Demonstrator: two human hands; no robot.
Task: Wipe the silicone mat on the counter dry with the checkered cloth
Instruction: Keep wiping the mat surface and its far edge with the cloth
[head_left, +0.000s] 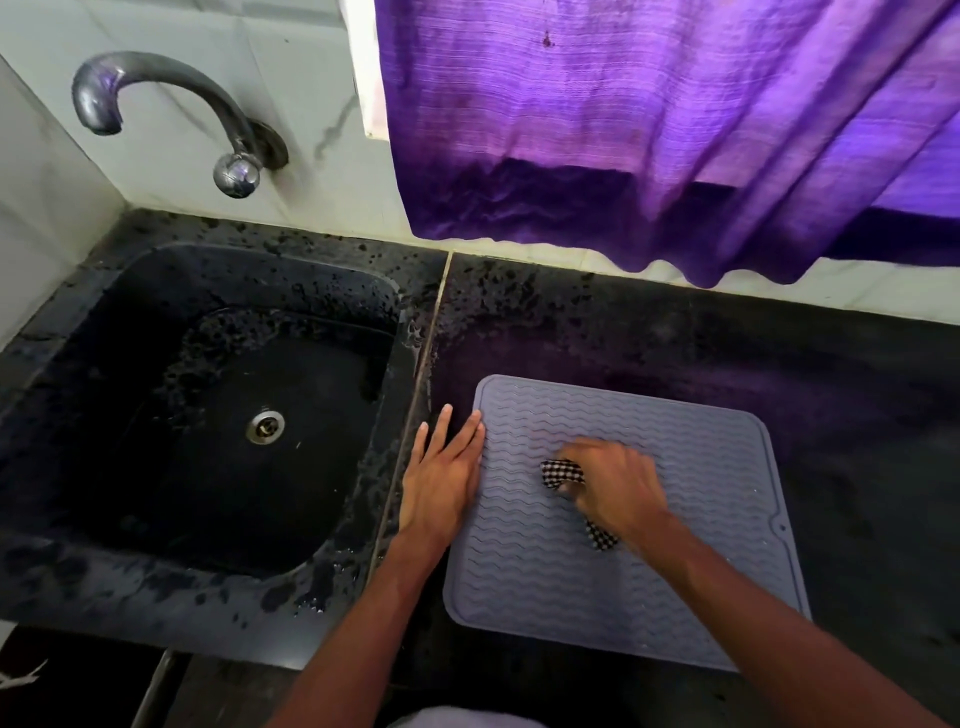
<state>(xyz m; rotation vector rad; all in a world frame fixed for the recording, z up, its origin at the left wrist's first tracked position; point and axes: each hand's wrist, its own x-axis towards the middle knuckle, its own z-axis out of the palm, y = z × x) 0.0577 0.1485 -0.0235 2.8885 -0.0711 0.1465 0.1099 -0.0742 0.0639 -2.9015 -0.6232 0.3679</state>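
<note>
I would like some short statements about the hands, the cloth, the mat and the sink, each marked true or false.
1. The right hand presses the checkered cloth onto the silicone mat. True.
2. The left hand holds the cloth. False: it lies flat and open at the mat's left edge, holding nothing.
3. The mat lies inside the sink. False: it lies on the counter, right of the sink.
4. A purple curtain hangs above the counter. True.
5. Water runs from the tap. False: no stream shows.
</note>
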